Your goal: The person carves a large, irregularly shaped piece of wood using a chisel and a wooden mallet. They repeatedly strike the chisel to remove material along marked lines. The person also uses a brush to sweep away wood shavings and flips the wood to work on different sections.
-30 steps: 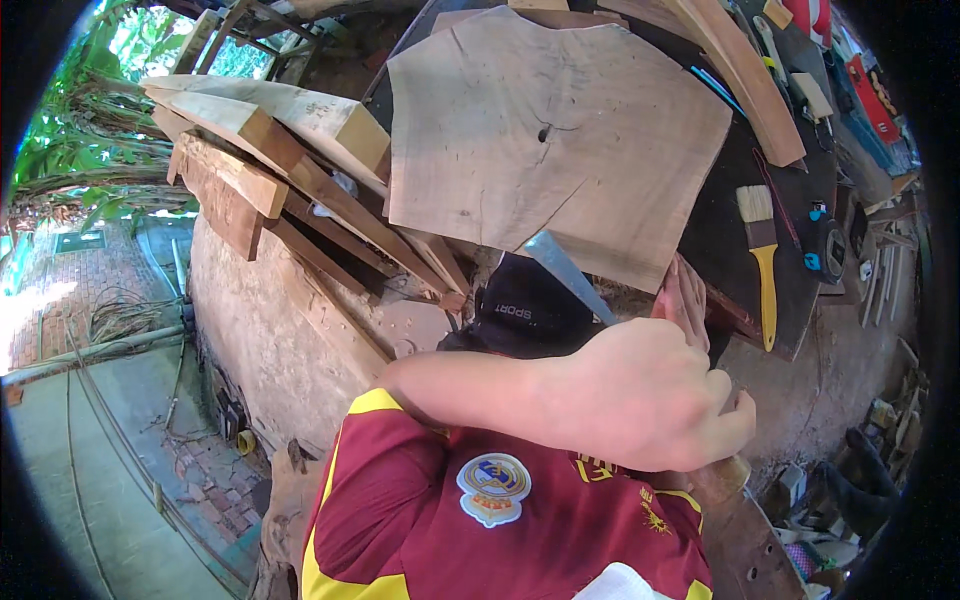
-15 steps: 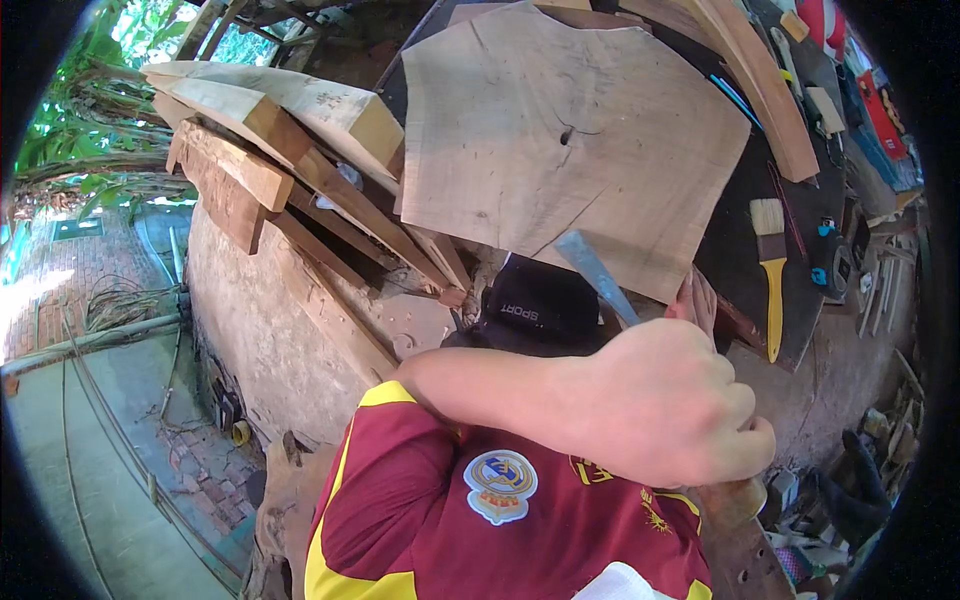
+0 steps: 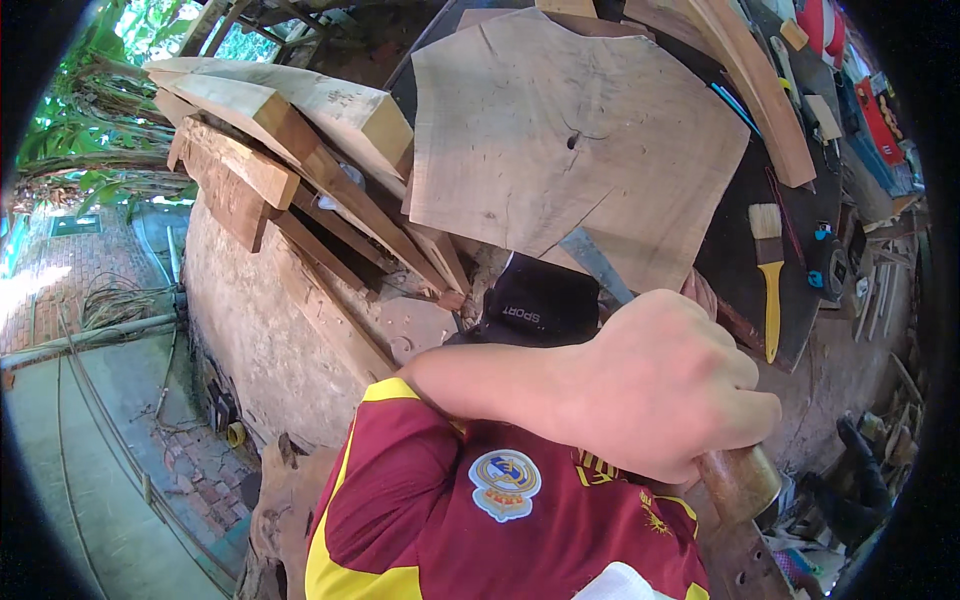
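My left hand (image 3: 680, 385) is a closed fist around a long chisel with a wooden handle (image 3: 742, 487) and a flat grey blade (image 3: 597, 264). The blade's tip overlaps the near edge of a large, many-sided wooden board (image 3: 570, 110) in this view; whether it touches the wood I cannot tell. That board has a small knot hole and several fine cracks. Of my right hand (image 3: 703, 294), only a small part shows behind the left fist, by the board's near right edge; its fingers are mostly hidden. A black cloth item (image 3: 535, 300) lies under the blade.
Several timber pieces (image 3: 300, 115) lean in a stack at left. On the dark bench right of the board lie a yellow-handled paintbrush (image 3: 770, 290), a tape measure (image 3: 830, 270) and a curved wooden piece (image 3: 755, 90). Scraps (image 3: 890, 440) are piled at lower right.
My left fist has tilted and shifted slightly, baring more of the wooden handle below it. The blade's tip has moved a little right. Less of my right hand shows.
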Motion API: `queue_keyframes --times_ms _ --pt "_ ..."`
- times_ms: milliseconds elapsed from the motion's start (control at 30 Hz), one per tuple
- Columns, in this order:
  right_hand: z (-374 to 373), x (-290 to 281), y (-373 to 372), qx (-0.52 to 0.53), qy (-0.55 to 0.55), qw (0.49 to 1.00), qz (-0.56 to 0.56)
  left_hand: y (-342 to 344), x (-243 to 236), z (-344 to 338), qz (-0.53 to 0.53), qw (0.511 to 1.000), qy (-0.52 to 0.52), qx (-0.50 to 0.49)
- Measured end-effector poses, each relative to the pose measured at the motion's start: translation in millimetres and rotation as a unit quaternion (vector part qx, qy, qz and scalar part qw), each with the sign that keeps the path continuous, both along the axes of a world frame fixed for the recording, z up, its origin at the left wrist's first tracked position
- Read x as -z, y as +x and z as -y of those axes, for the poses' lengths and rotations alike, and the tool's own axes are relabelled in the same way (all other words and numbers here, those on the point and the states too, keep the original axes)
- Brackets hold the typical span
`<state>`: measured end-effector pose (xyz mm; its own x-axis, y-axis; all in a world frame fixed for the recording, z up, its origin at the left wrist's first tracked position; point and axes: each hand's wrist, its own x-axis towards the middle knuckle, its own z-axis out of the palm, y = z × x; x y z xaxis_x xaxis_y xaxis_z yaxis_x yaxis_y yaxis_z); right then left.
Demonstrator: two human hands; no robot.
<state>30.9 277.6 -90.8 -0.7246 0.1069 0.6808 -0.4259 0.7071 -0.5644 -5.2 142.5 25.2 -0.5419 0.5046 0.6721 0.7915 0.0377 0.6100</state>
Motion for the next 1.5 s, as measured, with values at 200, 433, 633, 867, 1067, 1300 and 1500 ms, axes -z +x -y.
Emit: queue_keyframes --times_ms 200,433,633,867,1067,1300,1500 --pt "-41.3 -41.4 -2.8 0.162 0.057 0.985 -0.021 1.5 1.6 0.6 -0.006 1.000 0.010 0.007" --pt "-83.5 -34.2 -1.4 0.212 0.028 0.959 0.187 0.5 2.2 -3.0 -0.003 1.000 0.006 0.026" --pt "-88.6 -65.6 -71.8 0.176 0.085 0.974 0.114 1.6 -0.1 -0.1 0.048 0.999 0.003 0.009" --pt "-102.9 -68.8 -206.1 0.059 0.282 0.940 0.180 5.6 -1.5 -2.5 0.072 0.996 0.008 -0.046" --pt "-83.4 -94.1 -201.7 0.145 0.337 0.911 0.187 7.5 -2.7 5.7 0.075 0.995 0.005 -0.059" --pt "-98.8 -103.0 -66.1 -0.012 -0.098 0.993 0.066 2.7 1.3 5.9 0.057 0.997 0.019 -0.057" --pt "-105.8 -43.4 57.9 -0.186 -0.552 0.807 0.093 3.1 6.8 -6.4 0.031 0.998 0.026 -0.042"
